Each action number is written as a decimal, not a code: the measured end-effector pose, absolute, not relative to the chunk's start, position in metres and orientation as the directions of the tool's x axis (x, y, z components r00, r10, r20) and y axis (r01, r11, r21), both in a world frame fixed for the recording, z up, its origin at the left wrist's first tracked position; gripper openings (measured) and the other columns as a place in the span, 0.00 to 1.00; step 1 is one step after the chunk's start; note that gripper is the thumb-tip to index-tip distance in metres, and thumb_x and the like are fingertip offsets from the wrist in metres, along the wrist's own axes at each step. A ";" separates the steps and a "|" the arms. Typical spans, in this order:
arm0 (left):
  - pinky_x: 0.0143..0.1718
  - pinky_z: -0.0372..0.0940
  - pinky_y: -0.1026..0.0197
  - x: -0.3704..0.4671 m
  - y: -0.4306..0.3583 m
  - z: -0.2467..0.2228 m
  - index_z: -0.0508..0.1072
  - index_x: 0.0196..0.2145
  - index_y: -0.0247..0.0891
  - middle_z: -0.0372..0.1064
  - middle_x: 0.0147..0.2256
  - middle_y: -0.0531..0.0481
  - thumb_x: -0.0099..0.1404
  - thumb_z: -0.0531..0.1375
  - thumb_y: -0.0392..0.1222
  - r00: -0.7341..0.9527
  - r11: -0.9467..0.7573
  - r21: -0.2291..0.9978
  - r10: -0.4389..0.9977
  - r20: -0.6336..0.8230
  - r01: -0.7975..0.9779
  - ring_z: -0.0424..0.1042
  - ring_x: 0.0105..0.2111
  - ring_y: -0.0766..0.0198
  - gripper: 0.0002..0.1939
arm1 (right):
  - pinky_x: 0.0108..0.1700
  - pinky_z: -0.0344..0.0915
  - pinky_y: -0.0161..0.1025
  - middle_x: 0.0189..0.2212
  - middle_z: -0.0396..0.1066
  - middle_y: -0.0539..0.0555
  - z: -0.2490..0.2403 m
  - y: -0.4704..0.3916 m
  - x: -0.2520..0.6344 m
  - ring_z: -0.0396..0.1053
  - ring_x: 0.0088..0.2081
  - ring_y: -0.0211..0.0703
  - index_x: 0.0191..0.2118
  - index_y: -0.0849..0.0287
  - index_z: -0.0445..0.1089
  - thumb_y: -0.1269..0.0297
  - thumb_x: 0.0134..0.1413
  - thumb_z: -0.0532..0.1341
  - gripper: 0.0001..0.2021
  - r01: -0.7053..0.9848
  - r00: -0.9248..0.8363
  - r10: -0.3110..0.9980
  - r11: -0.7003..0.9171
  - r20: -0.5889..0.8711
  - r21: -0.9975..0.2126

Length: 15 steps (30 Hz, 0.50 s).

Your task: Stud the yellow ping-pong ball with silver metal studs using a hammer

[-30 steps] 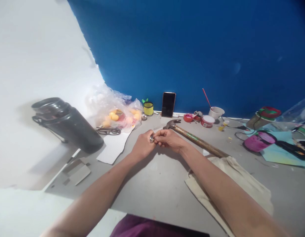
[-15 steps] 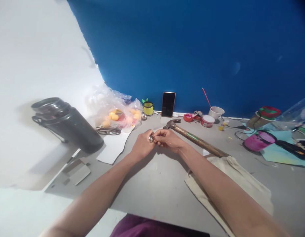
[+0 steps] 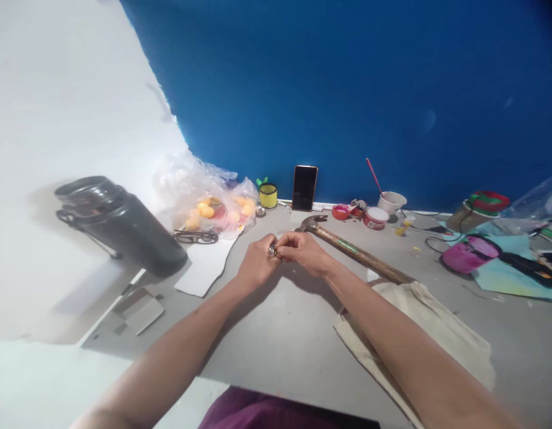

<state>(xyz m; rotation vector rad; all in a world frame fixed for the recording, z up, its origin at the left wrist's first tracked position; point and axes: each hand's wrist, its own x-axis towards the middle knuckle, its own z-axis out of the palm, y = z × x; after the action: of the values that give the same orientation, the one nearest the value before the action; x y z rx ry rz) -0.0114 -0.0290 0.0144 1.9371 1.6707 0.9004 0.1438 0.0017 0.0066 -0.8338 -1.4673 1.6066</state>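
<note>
- Small silvery metal piece is pinched between both hands, above the table centre; too small and blurred to say what it is, mostly hidden by fingers.
- Left hand is curled, fingertips closed on the piece; right hand is curled too, thumb and forefinger closed on it from the other side. Hands touch each other.
- Bottom edge cuts off both forearms; a purple garment shows there, partly out of frame.
- Grey table, scuffed w/ pale marks, meets a deep blue wall at back; white wall at left.
- Hammer, wooden handle, metal head, lies just behind the right hand; handle end hidden under beige cloth.
- Dark cylindrical container, glossy, on its side at left.
- Crinkled clear plastic bag w/ yellow and red contents, blurred.
- Phone upright against the blue wall; small yellow cup beside it.
- Right edge: pink pot, cluttered, hard to read.
</note>
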 end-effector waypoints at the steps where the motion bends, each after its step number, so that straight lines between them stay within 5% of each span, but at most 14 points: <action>1: 0.28 0.52 0.61 -0.011 -0.029 0.014 0.59 0.24 0.41 0.63 0.22 0.56 0.57 0.59 0.39 0.056 -0.185 0.683 0.977 0.206 0.707 0.58 0.25 0.65 0.09 | 0.30 0.58 0.34 0.22 0.69 0.47 0.007 0.001 0.143 0.62 0.26 0.35 0.26 0.58 0.73 0.65 0.41 0.67 0.04 -0.113 -0.465 0.883 0.010 0.062 -0.994; 15: 0.29 0.50 0.61 -0.008 -0.032 0.010 0.61 0.24 0.41 0.60 0.21 0.57 0.54 0.57 0.34 0.013 -0.170 0.663 0.972 0.235 0.729 0.56 0.24 0.65 0.06 | 0.33 0.60 0.35 0.25 0.71 0.47 0.006 0.006 0.144 0.66 0.30 0.38 0.26 0.57 0.72 0.69 0.42 0.62 0.02 0.009 -0.457 0.874 0.193 0.168 -0.981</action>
<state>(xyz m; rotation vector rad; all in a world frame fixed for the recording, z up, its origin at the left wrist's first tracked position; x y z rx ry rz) -0.0075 -0.0323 0.0096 1.9426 1.7445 0.9427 0.1440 0.0061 0.0059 -0.8451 -1.6711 1.3667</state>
